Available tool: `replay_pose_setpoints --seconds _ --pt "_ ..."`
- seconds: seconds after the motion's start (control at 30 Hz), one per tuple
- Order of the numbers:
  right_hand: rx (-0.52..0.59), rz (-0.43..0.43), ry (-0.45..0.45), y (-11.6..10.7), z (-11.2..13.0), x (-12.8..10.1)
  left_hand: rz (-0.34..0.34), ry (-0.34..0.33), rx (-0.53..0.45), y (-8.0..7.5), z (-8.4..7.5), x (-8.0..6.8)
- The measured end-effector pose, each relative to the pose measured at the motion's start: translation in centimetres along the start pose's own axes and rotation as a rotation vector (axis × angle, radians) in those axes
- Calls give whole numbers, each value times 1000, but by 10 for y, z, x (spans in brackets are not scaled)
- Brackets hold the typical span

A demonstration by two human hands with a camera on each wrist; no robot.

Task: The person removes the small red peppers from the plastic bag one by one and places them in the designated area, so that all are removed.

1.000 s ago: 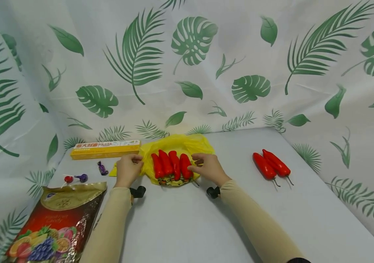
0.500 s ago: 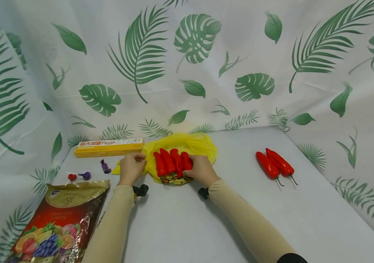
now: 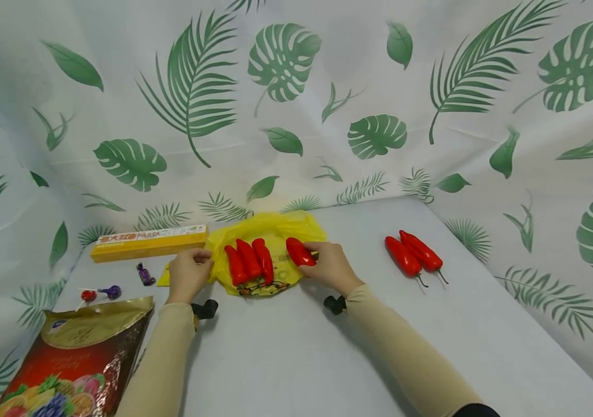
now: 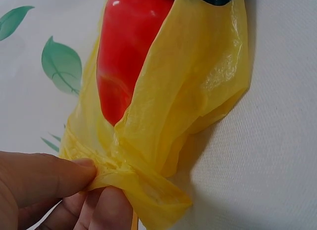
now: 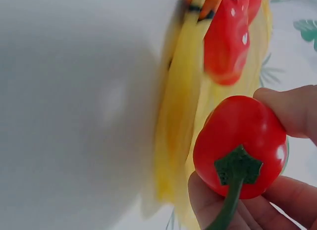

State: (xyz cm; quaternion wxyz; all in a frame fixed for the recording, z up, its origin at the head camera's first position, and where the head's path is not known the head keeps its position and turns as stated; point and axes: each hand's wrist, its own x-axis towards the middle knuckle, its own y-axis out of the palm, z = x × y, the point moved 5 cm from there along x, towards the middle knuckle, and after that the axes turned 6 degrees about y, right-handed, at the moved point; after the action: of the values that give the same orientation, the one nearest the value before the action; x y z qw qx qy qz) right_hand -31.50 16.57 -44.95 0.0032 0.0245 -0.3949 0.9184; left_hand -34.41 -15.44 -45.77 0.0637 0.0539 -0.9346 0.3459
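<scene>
A yellow plastic bag (image 3: pixel 296 227) lies on the table, with three red chili peppers (image 3: pixel 248 260) side by side on it. My left hand (image 3: pixel 190 275) pinches the bag's gathered edge (image 4: pixel 143 180) between thumb and fingers, as the left wrist view shows. My right hand (image 3: pixel 332 266) grips another red pepper (image 5: pixel 240 141) at the bag's right side, thumb on one side and fingers on the other. Its green stem (image 5: pixel 237 175) faces the right wrist camera. That pepper is raised and apart from the three others.
Two more red peppers (image 3: pixel 413 255) lie on the right of the table. A pasta box (image 3: pixel 149 243) stands at the back left. Candy (image 3: pixel 145 274), lollipops (image 3: pixel 111 292) and a large candy bag (image 3: pixel 74 353) are on the left. A leaf-print curtain (image 3: pixel 296 127) borders the back.
My right hand has closed on the rightmost pepper on the bag and drawn it away from the others. The left hand has stayed at the bag's edge. The head view has shifted.
</scene>
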Motion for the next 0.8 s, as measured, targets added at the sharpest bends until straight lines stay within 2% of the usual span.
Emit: replay_pose_setpoints --seconds 0.3,0.5,0.6,0.8 --pt "-25 -3 101 -38 -48 -13 11 0 -7 -2 -2 -2" --pt "-59 11 167 -59 -78 -24 -16 51 19 -3 -2 -3" --pt "-77 8 163 -67 -89 -30 -29 69 28 -2 -3 -3" --pt "-123 -51 139 -87 -111 -41 -21 45 45 -1 -4 -3"
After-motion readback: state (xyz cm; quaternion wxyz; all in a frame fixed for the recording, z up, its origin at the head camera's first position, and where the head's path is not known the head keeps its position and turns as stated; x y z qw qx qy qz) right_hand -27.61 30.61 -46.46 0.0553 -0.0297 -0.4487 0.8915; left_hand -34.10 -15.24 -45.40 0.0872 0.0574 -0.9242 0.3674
